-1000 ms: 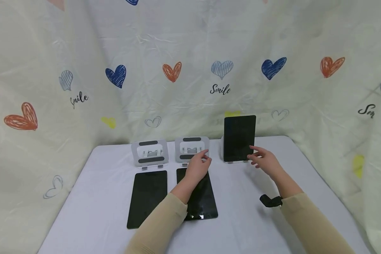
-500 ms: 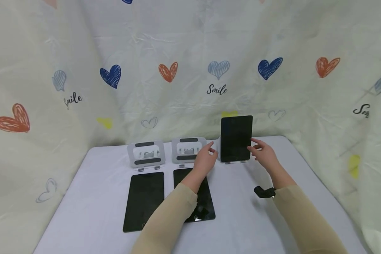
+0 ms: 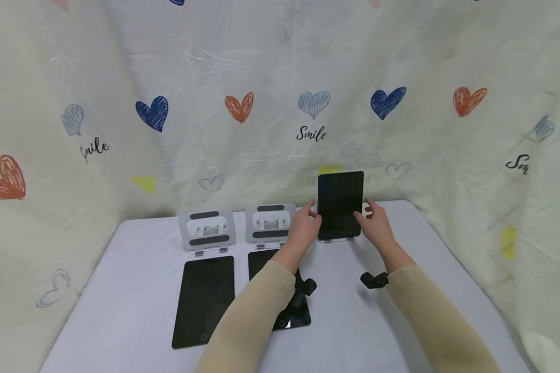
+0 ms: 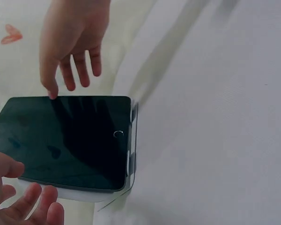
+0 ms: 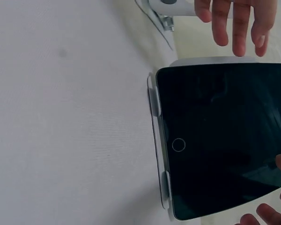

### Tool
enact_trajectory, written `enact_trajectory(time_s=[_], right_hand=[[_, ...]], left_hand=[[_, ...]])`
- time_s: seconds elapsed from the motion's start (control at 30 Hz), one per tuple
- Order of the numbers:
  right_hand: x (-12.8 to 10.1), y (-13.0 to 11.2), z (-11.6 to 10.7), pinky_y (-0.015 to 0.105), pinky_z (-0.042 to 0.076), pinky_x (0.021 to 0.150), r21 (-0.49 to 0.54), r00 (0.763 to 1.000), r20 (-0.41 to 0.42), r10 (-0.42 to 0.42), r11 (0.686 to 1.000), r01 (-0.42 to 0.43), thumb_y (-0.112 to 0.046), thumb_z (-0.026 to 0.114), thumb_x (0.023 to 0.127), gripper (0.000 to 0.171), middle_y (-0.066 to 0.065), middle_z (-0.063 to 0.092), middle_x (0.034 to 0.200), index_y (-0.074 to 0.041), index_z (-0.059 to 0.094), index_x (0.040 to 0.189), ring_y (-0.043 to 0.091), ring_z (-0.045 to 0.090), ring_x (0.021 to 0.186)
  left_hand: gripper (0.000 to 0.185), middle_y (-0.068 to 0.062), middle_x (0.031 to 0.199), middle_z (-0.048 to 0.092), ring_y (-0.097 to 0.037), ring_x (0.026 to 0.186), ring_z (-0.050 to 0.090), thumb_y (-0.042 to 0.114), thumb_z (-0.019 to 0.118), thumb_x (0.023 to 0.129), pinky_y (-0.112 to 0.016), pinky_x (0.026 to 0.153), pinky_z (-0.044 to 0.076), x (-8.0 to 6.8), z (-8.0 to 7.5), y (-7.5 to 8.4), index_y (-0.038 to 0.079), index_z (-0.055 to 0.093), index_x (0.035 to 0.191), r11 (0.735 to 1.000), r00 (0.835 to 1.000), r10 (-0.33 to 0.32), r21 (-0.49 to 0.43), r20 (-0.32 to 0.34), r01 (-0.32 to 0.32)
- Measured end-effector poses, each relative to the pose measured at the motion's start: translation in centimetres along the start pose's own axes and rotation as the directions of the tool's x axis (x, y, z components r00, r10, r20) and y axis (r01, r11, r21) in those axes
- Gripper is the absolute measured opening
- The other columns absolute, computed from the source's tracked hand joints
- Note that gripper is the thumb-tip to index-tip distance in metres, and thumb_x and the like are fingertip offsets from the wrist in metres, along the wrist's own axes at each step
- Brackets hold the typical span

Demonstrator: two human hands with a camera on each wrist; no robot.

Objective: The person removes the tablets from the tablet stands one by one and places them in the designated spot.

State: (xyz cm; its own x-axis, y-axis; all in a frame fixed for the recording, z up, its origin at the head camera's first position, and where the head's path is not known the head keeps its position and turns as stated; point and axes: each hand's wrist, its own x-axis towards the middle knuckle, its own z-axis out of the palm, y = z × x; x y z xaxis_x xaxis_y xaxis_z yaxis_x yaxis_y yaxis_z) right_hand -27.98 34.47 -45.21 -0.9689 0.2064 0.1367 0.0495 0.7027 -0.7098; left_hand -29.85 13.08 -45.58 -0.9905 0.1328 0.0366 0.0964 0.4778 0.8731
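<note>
A black tablet (image 3: 339, 203) stands upright, leaning on a pale stand (image 4: 91, 194) at the back right of the table. Its lower edge sits in the stand's lip. Beside its left edge is my left hand (image 3: 304, 227), with spread fingers and nothing in them. My right hand (image 3: 375, 224) is at the opposite edge, its thumb overlapping the screen and its fingers reaching past the side. In the right wrist view, the left fingers (image 5: 241, 28) are straight and just off the tablet's edge. Both hands' fingers look loose, not closed round the tablet.
Two more grey stands (image 3: 207, 242) (image 3: 271, 234) with dark pads stand to the left. Before them lie two black tablets (image 3: 205, 295) (image 3: 257, 261), one partly under my left sleeve. A heart-printed curtain (image 3: 270, 155) hangs behind the white table (image 3: 345, 321).
My left hand has moved right, from over the middle stand to the upright tablet's left edge. My right hand has shifted slightly, its thumb now over the screen. The head view has turned slightly right.
</note>
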Motion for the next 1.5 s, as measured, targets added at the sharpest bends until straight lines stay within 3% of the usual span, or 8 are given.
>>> enact_trajectory(time_s=[0.2,0.37,0.73,0.87,1.03,1.2,1.5], right_hand=[[0.7,-0.3,0.3,0.055,0.044,0.096,0.009,1.0,-0.001,-0.011,1.0,0.011,-0.027,0.054,0.101,0.068,0.031,0.044,0.136,-0.001,0.024,0.156,0.043,0.05,0.116],[1.1,-0.3,0.3,0.055,0.045,0.095,0.013,1.0,-0.01,-0.024,1.0,0.024,-0.027,0.053,0.101,0.066,0.032,0.045,0.135,-0.001,0.026,0.155,0.044,0.053,0.115],[1.5,-0.4,-0.1,0.055,0.047,0.093,0.047,1.0,-0.003,-0.022,0.999,0.022,-0.021,0.055,0.101,0.06,0.03,0.048,0.133,0.0,0.032,0.153,0.044,0.053,0.116],[1.5,0.1,-0.1,0.055,0.046,0.093,0.085,1.0,-0.009,-0.012,0.996,0.013,-0.018,0.057,0.1,0.057,0.029,0.048,0.134,-0.002,0.035,0.151,0.043,0.051,0.117],[1.3,0.8,-0.1,0.054,0.045,0.095,0.117,0.999,-0.04,-0.001,0.993,0.005,-0.018,0.058,0.1,0.054,0.027,0.05,0.133,-0.005,0.037,0.149,0.042,0.05,0.12],[1.1,1.2,-0.1,0.053,0.045,0.096,0.155,0.997,-0.075,0.014,0.988,-0.002,-0.018,0.055,0.102,0.05,0.024,0.053,0.135,-0.007,0.04,0.148,0.04,0.051,0.123],[1.0,1.4,0.1,0.041,0.051,0.089,0.223,0.988,-0.149,0.042,0.975,-0.007,-0.018,0.052,0.104,0.04,0.019,0.059,0.129,-0.009,0.048,0.143,0.032,0.059,0.115]], left_hand=[[0.054,0.002,0.102,0.064,-0.013,0.076,0.057,0.024,0.06,0.099,-0.032,0.067,0.048,0.6,0.1,0.2,0.024,0.044,0.151,0.999,0.999,0.032,0.044,-0.031,-0.03],[0.054,0.003,0.101,0.062,-0.013,0.076,0.055,0.023,0.06,0.099,-0.03,0.066,0.047,0.6,0.3,0.4,0.023,0.045,0.151,0.996,0.999,0.048,0.07,-0.017,-0.046],[0.055,-0.001,0.105,0.062,-0.016,0.085,0.055,0.018,0.061,0.098,-0.032,0.073,0.049,0.9,0.4,0.1,0.024,0.046,0.15,0.997,0.998,0.061,0.053,-0.013,-0.06],[0.055,-0.001,0.108,0.062,-0.016,0.088,0.056,0.013,0.061,0.098,-0.032,0.076,0.049,0.8,0.6,-0.4,0.025,0.046,0.15,0.995,0.996,0.092,0.048,-0.024,-0.09],[0.051,-0.001,0.111,0.064,-0.016,0.094,0.059,0.012,0.061,0.099,-0.031,0.08,0.051,0.4,1.0,-0.8,0.025,0.051,0.147,0.988,0.986,0.148,0.061,-0.082,-0.143],[0.048,-0.002,0.115,0.065,-0.016,0.1,0.061,0.016,0.062,0.099,-0.032,0.084,0.053,0.0,1.7,-0.8,0.027,0.053,0.145,0.989,0.979,0.143,0.045,-0.142,-0.138],[0.043,0.002,0.119,0.068,-0.014,0.11,0.062,0.017,0.061,0.1,-0.03,0.09,0.052,0.0,2.6,-1.3,0.028,0.058,0.141,0.986,0.958,0.168,0.03,-0.231,-0.165]])
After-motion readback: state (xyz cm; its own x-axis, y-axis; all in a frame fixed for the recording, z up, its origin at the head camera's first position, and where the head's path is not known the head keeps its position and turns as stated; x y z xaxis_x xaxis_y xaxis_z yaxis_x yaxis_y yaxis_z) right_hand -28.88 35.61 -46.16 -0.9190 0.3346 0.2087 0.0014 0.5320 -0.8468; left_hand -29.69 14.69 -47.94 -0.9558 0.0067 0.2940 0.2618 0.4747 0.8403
